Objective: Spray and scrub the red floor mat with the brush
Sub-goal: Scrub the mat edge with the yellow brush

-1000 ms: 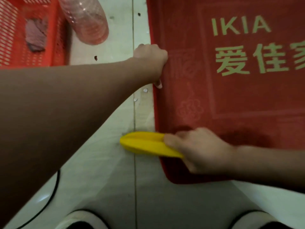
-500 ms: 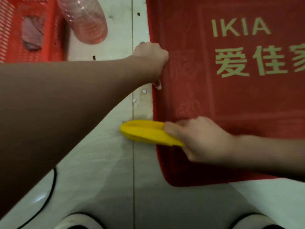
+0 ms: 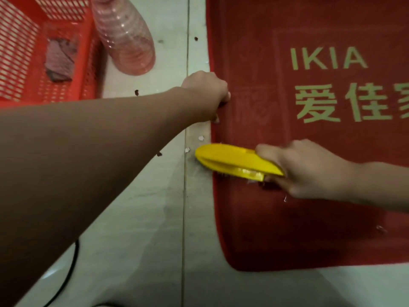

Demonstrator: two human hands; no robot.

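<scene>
The red floor mat [image 3: 309,207] with pale lettering lies on the tiled floor, filling the right side of the view. My left hand [image 3: 207,94] grips the mat's left edge, fingers curled over it. My right hand [image 3: 307,169] holds the handle end of the yellow brush [image 3: 230,159], which lies across the mat's left edge below my left hand. Its bristles press down on the mat, and its tip pokes out over the floor.
A clear pink-tinted plastic bottle [image 3: 127,36] stands on the floor at top left. Beside it is a red mesh basket [image 3: 26,85] with a dark cloth [image 3: 59,60] inside. A black cable [image 3: 68,269] runs along the lower left. Small bits of debris dot the tiles.
My right hand has carried the brush up along the mat's left edge and a little to the right, closer to my left hand. My left hand has kept its hold on the edge.
</scene>
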